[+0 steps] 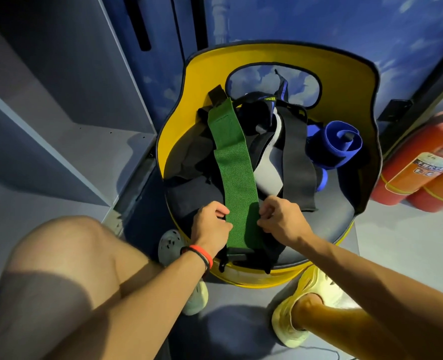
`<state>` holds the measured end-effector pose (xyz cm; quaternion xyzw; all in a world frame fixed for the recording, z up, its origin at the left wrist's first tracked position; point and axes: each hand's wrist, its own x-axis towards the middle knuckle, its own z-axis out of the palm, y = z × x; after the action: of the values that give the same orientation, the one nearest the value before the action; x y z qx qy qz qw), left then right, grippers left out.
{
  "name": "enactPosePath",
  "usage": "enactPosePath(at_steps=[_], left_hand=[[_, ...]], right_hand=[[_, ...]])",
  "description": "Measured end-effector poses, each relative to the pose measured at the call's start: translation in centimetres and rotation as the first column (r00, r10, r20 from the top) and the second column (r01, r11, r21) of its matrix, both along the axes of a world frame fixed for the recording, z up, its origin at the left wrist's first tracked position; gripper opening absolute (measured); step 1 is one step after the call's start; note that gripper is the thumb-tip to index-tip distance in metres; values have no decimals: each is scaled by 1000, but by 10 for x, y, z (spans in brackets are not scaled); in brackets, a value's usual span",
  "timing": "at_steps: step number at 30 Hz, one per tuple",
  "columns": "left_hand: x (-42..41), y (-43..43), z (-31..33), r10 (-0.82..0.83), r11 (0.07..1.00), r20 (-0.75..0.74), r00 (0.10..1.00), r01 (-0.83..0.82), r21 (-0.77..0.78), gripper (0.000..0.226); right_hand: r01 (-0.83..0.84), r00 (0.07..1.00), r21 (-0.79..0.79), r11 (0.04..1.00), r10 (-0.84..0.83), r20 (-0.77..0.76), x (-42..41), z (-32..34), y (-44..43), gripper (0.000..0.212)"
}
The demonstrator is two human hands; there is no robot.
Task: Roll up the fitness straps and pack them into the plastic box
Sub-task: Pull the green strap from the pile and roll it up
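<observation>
Presently: left hand (211, 226) and right hand (280, 219), held apart, each pinching one side edge of the green strap (234, 172) near its close end. The strap lies flat on the yellow chair (202, 74), its long axis running straight away from the hands, both equally near. Blue rolled strap (342, 144) far right. Plastic box not in view.

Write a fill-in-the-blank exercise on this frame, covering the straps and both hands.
The long woven strap, pinched at its near end by the left hand and the right hand, is ____ in colour.
The blue elastic strap on the seat is already ____ up.
The straps lie on a round chair whose shell is ____.
The red fire extinguishers stand on the chair's ____ side.
Missing words: green; rolled; yellow; right.
</observation>
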<state>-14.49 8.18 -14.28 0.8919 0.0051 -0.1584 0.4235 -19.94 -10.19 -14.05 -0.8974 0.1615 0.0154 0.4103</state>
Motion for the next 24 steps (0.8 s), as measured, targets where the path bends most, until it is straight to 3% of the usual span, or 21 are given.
enactPosePath(at_steps=[3, 7, 11, 14, 18, 19, 22, 24], left_hand=[[6, -8, -1, 33, 999, 53, 998, -33, 1, 26], [16, -14, -5, 25, 999, 116, 993, -28, 22, 27], [13, -12, -8, -5, 1000, 173, 985, -1, 31, 27], [8, -9, -12, -34, 999, 234, 972, 40, -23, 26], [-7, 4, -17, -127, 987, 378, 917, 156, -47, 6], [-12, 8, -18, -181, 978, 426, 886, 208, -18, 2], [-26, 23, -19, -413, 907, 464, 783, 401, 132, 21], [-32, 26, -17, -477, 878, 476, 739, 431, 209, 24]], right_hand=[[-72, 996, -68, 995, 75, 40, 2, 3, -6, 27], [-242, 968, -5, 970, 242, 73, -4, 2, -10, 39], [-492, 854, -283, 823, 519, 24, -15, -7, -14, 57], [-502, 841, -368, 783, 541, 4, -20, -7, -13, 45], [-507, 822, -411, 757, 569, 33, -20, -2, -14, 28], [-510, 818, -414, 754, 574, 37, -20, -2, -15, 27], [-509, 816, -445, 737, 578, 24, -20, -7, -19, 35], [-500, 810, -488, 715, 586, 29, -20, -9, -20, 38]])
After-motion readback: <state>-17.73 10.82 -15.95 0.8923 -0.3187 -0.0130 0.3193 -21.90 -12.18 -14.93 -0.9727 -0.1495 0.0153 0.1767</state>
